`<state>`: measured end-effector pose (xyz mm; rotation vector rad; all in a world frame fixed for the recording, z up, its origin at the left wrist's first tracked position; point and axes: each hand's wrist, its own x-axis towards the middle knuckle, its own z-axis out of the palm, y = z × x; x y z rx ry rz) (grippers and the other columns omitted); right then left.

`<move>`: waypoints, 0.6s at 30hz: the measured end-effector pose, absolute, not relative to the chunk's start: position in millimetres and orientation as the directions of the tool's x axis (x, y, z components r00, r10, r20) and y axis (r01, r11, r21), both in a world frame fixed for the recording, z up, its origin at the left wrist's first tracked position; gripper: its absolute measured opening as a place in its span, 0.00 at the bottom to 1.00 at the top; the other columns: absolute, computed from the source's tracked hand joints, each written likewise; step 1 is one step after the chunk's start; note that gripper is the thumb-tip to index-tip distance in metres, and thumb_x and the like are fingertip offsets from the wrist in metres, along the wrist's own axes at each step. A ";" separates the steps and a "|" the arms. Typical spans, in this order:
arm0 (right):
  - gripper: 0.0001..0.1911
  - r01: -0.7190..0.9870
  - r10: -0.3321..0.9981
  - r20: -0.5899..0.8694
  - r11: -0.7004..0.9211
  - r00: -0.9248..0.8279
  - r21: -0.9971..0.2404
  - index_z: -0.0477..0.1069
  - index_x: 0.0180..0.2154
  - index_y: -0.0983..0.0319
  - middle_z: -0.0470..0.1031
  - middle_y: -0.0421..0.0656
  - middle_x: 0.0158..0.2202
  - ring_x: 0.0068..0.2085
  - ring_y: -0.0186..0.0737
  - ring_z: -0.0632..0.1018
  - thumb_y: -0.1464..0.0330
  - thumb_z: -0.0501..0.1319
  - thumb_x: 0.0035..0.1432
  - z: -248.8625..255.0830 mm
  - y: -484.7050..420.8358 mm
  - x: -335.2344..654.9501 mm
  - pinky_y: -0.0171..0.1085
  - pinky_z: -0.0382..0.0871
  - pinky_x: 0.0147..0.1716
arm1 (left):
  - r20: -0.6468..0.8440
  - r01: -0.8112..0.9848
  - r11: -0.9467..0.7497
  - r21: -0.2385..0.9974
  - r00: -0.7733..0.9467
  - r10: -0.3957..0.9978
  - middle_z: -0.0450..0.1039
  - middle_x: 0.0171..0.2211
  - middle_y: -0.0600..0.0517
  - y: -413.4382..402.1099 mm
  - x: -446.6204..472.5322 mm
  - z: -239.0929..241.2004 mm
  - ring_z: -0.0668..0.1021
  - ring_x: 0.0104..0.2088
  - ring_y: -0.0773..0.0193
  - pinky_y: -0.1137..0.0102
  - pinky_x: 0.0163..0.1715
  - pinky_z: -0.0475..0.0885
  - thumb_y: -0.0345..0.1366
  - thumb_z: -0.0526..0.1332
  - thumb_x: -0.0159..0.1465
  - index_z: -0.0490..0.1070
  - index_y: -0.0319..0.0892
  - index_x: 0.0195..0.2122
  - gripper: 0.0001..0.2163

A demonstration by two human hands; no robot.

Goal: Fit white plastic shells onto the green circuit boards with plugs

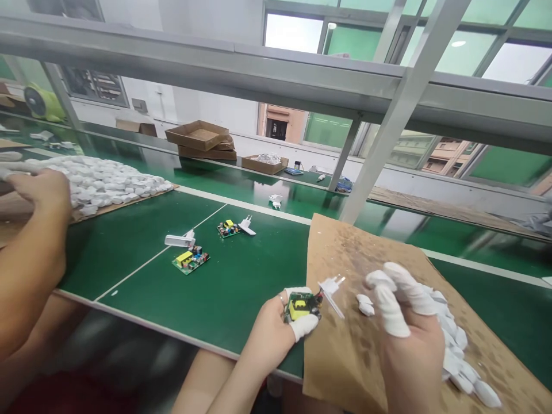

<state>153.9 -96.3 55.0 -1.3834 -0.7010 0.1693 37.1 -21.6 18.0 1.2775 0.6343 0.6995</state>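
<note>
My left hand (280,322), with white covers on the thumb and a finger, grips a small circuit board (298,307) that has a yellow transformer on it. Thin wires run from the board to a white two-pin plug piece (332,287) over the brown cardboard's edge. My right hand (409,322), its fingertips also in white covers, is above the cardboard (340,362), beside a row of white lumps (457,351). Its thumb and finger are bent together; whatever is between them blends with the white covers. One loose white lump (365,305) lies left of these fingers.
Two more boards (191,260) (228,228) with plug pieces lie on the green worktop (142,287). At left, a co-worker's hand (47,192) is by a heap of white lumps (116,181). A slanted metal post (388,126) supports the shelf; brown trays (198,137) stand behind.
</note>
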 end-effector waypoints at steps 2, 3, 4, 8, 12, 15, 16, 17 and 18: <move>0.17 0.361 0.619 0.376 0.157 0.689 -0.919 0.62 0.39 0.59 0.73 0.44 0.35 0.38 0.41 0.73 0.62 0.59 0.44 52.2 -98.7 152.0 0.41 0.67 0.39 | -0.015 -0.114 0.103 0.988 0.594 0.804 0.65 0.42 0.47 -22.0 38.5 15.7 0.69 0.39 0.64 0.71 0.41 0.62 0.32 0.60 0.47 0.58 0.39 0.45 0.23; 0.15 0.406 0.692 0.376 0.130 0.617 -0.905 0.63 0.37 0.59 0.72 0.44 0.35 0.38 0.42 0.72 0.63 0.58 0.45 50.5 -98.3 150.6 0.42 0.66 0.39 | 0.001 -0.111 0.076 0.991 0.575 0.818 0.63 0.45 0.47 -22.3 38.9 15.0 0.68 0.41 0.64 0.71 0.43 0.61 0.32 0.59 0.48 0.55 0.41 0.48 0.25; 0.12 0.445 0.750 0.366 0.107 0.551 -0.889 0.63 0.35 0.59 0.72 0.44 0.36 0.39 0.41 0.72 0.63 0.57 0.46 48.8 -97.2 148.8 0.42 0.66 0.39 | 0.013 -0.103 0.055 0.993 0.564 0.826 0.61 0.47 0.48 -22.6 39.1 14.7 0.66 0.43 0.64 0.71 0.45 0.60 0.32 0.59 0.49 0.52 0.43 0.50 0.27; 0.08 0.572 0.813 0.353 0.031 0.462 -0.820 0.62 0.31 0.59 0.71 0.44 0.35 0.39 0.39 0.72 0.63 0.54 0.48 42.9 -89.9 142.7 0.39 0.68 0.36 | -0.005 -0.047 0.040 0.998 0.583 0.812 0.59 0.49 0.53 -23.2 38.3 16.8 0.64 0.47 0.66 0.74 0.45 0.61 0.31 0.58 0.49 0.52 0.47 0.51 0.27; 0.07 0.808 0.748 0.555 0.042 0.365 -0.588 0.66 0.32 0.58 0.70 0.43 0.36 0.40 0.41 0.70 0.65 0.55 0.47 36.3 -82.6 144.2 0.43 0.65 0.37 | -0.012 -0.065 0.065 0.996 0.614 0.790 0.57 0.51 0.54 -26.1 37.4 17.8 0.64 0.47 0.66 0.77 0.43 0.62 0.31 0.58 0.49 0.52 0.47 0.51 0.27; 0.06 0.887 0.733 0.635 0.096 0.243 -0.451 0.68 0.30 0.58 0.68 0.45 0.36 0.38 0.43 0.70 0.65 0.56 0.48 35.1 -79.9 149.2 0.44 0.66 0.35 | -0.007 -0.065 0.063 0.996 0.643 0.766 0.59 0.50 0.53 -28.8 36.8 16.6 0.67 0.43 0.67 0.76 0.41 0.64 0.31 0.59 0.49 0.51 0.46 0.52 0.28; 0.07 0.895 0.760 0.618 0.113 0.202 -0.431 0.69 0.31 0.57 0.68 0.46 0.37 0.38 0.43 0.69 0.66 0.55 0.49 36.1 -80.5 150.8 0.45 0.66 0.35 | -0.002 -0.064 0.056 0.996 0.645 0.764 0.60 0.48 0.53 -28.9 36.7 16.4 0.68 0.41 0.67 0.76 0.40 0.64 0.30 0.59 0.49 0.51 0.46 0.52 0.28; 0.08 0.898 0.795 0.585 0.127 0.162 -0.421 0.70 0.32 0.56 0.67 0.46 0.39 0.39 0.43 0.69 0.66 0.53 0.50 37.4 -82.1 152.1 0.45 0.66 0.36 | 0.010 -0.069 0.045 0.997 0.644 0.765 0.62 0.47 0.53 -28.4 36.6 16.4 0.69 0.39 0.67 0.75 0.40 0.64 0.30 0.58 0.49 0.52 0.45 0.52 0.28; 0.10 0.897 0.834 0.538 0.135 0.127 -0.421 0.69 0.34 0.54 0.65 0.45 0.41 0.41 0.44 0.68 0.66 0.52 0.51 38.7 -84.6 152.8 0.45 0.65 0.37 | 0.023 -0.080 0.037 0.996 0.642 0.766 0.64 0.45 0.53 -27.5 36.6 16.5 0.69 0.39 0.67 0.75 0.40 0.64 0.30 0.58 0.49 0.53 0.45 0.51 0.27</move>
